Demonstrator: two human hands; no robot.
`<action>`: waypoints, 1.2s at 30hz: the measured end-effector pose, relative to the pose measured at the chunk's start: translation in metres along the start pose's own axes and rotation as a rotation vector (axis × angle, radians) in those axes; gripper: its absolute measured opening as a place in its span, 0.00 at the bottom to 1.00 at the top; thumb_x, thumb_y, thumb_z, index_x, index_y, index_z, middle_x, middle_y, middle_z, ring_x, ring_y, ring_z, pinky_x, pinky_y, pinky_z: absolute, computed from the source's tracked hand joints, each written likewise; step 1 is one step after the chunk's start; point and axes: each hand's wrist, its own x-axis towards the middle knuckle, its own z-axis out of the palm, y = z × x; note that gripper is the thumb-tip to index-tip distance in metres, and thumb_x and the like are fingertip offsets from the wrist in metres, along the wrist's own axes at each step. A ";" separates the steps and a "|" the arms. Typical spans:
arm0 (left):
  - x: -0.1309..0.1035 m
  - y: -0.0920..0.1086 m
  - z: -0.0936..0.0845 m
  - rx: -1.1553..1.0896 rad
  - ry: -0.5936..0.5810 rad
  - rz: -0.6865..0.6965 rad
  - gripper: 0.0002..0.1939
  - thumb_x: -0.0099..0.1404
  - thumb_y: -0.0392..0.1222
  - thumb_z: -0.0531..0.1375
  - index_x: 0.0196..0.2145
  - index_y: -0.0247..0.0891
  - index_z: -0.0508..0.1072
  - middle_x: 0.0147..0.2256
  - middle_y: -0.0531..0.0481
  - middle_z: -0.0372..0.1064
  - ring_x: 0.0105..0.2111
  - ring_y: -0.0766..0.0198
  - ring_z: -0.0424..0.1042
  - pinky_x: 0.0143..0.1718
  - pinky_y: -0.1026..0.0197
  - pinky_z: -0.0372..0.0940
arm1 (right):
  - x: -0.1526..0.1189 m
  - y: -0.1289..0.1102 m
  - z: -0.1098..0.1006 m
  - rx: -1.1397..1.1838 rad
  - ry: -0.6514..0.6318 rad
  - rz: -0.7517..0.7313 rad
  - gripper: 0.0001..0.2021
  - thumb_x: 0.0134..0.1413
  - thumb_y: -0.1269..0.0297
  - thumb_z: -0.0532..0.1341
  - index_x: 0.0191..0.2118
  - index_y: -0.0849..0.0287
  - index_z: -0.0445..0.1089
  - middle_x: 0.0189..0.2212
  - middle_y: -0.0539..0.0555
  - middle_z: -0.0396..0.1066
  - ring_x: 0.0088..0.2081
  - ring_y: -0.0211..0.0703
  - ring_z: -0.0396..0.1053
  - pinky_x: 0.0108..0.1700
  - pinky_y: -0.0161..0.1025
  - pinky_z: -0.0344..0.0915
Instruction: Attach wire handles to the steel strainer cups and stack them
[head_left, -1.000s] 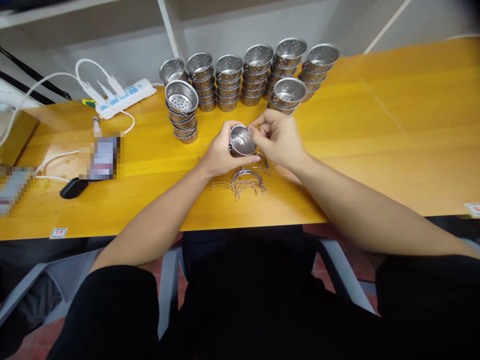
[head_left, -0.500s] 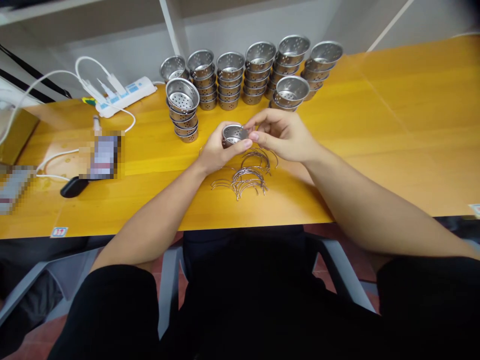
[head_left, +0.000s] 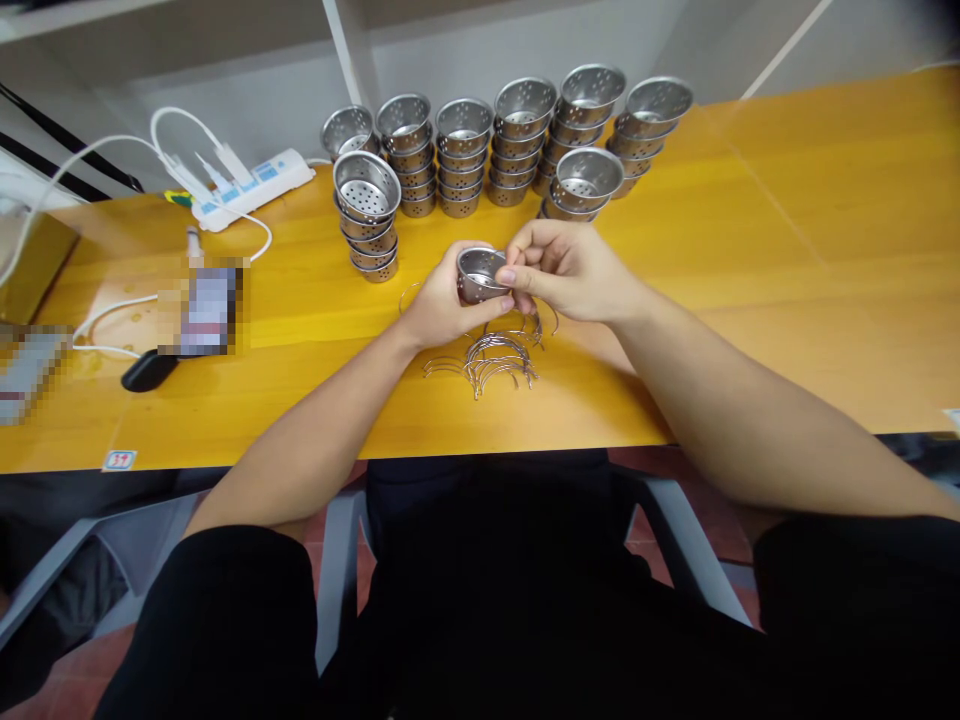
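Note:
My left hand (head_left: pixel 441 304) is closed round a small strainer basket (head_left: pixel 478 284), a steel cup with holes in its wall and base. The cup is tilted, so part of its inside shows. At the cup's right rim, my right hand (head_left: pixel 576 272) makes a pinch, thumb against fingers. Whatever lies between those fingertips is too small or hidden to make out. Below both hands, several curved wire handles (head_left: pixel 499 355) lie in a loose pile on the table. One more thin wire (head_left: pixel 407 297) shows just left of my left hand.
Stacks of strainer baskets (head_left: pixel 463 150) line the back of the yellow table (head_left: pixel 795 330). Two nearer stacks stand left (head_left: pixel 367 215) and right (head_left: pixel 587 180) of my hands. Further left are a power strip (head_left: pixel 255 190) with white cables, a blurred phone (head_left: pixel 210 312) and a black oval object (head_left: pixel 148 371).
The held strainer basket has shifted slightly right and turned, showing more of its outer wall. My right fingers have curled in closer at its rim. The wires stay put.

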 end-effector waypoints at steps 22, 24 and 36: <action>0.004 -0.029 -0.006 0.075 0.058 0.029 0.48 0.81 0.74 0.78 0.81 0.50 0.64 0.69 0.38 0.78 0.70 0.40 0.86 0.77 0.31 0.82 | -0.005 0.014 -0.007 -0.449 0.200 -0.231 0.28 0.69 0.25 0.85 0.53 0.43 0.89 0.58 0.61 0.88 0.57 0.66 0.86 0.61 0.66 0.92; 0.004 -0.021 -0.007 0.089 0.074 -0.041 0.50 0.80 0.72 0.80 0.82 0.50 0.64 0.69 0.38 0.78 0.72 0.38 0.84 0.79 0.29 0.81 | -0.007 0.011 -0.006 -0.511 0.167 -0.230 0.24 0.75 0.28 0.81 0.53 0.44 0.90 0.61 0.64 0.88 0.63 0.73 0.86 0.67 0.73 0.90; 0.004 0.004 -0.004 0.179 0.081 -0.078 0.50 0.80 0.68 0.81 0.83 0.47 0.65 0.66 0.37 0.79 0.72 0.35 0.85 0.79 0.27 0.81 | -0.007 0.012 -0.008 -0.628 0.100 -0.224 0.11 0.76 0.52 0.77 0.57 0.41 0.95 0.67 0.60 0.87 0.73 0.78 0.83 0.84 0.85 0.76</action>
